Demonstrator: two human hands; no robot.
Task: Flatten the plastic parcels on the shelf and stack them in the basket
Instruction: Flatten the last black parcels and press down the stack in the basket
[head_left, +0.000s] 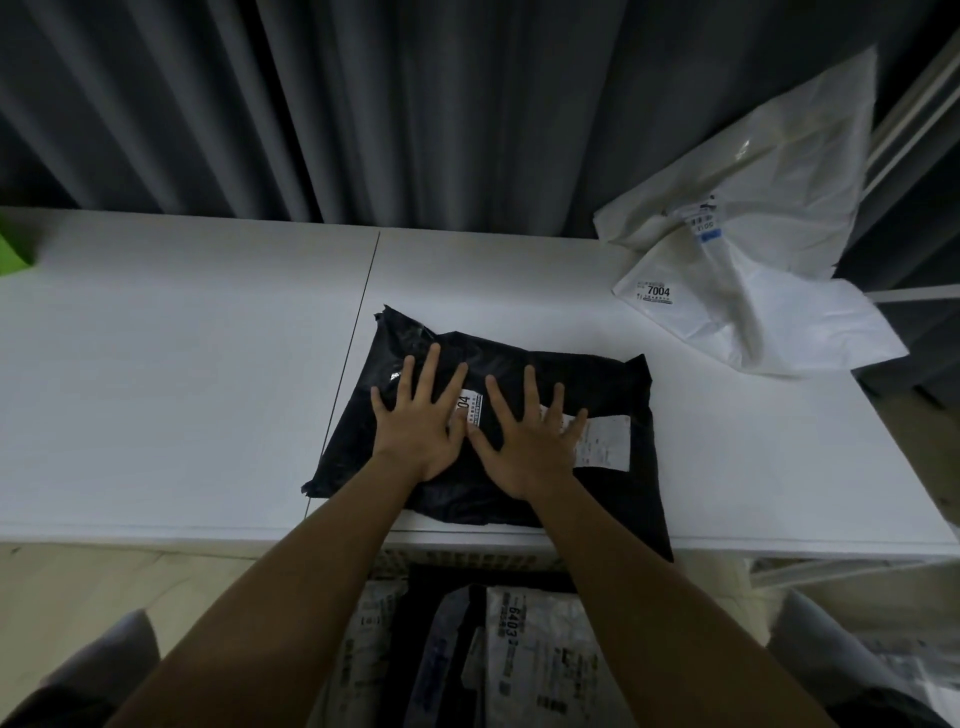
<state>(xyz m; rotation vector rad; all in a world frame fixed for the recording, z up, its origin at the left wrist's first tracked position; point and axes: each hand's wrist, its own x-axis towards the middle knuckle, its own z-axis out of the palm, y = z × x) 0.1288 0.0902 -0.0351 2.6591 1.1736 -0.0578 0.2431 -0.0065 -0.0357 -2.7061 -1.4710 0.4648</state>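
Black plastic under spread fingers: the left hand (415, 426) and right hand (524, 441) lie flat, digits fanned apart, pressing the black parcel (597, 384) at frame centre on the white shelf (182, 389). Best to sweep outward from the labels toward the edges, pushing air out. A white parcel (753, 249) waits upper right. Below, the basket (467, 561) already holds flattened parcels.
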